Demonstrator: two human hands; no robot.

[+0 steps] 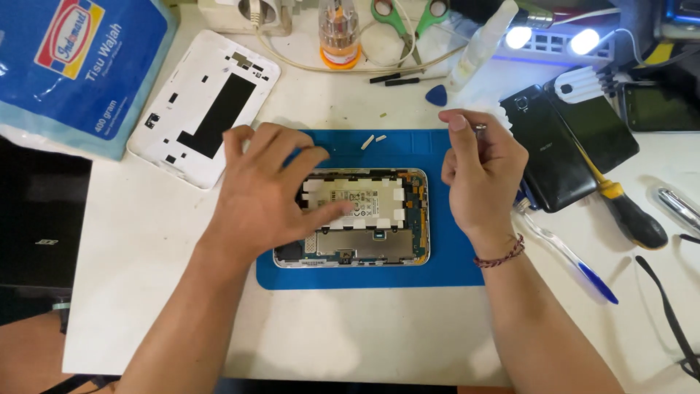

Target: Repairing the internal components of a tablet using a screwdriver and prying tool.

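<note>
Opened tablet, back cover off, lies flat and lengthwise on a blue work mat near the middle of the white table; battery and boards exposed inside a pale frame. Left hand rests palm-down over the tablet's left end, fingers spread apart and flat, pressing on the battery, gripping nothing. Right hand hovers just off the tablet's right edge, above the mat's right side; thumb and forefinger are pinched together on a small metal bit, too small to tell what it is. The removed white back cover lies tilted at upper left, well clear of the mat. A blue tissue pack overhangs the table's far left corner. Right of the mat it is crowded: two dark phones, a yellow-and-black screwdriver, a toothbrush touching the mat's right edge. Back edge holds scissors, a screwdriver-bit jar, a blue pick. Two small white strips lie on the mat's top margin. Bare table shows along the near edge, below the mat.
</note>
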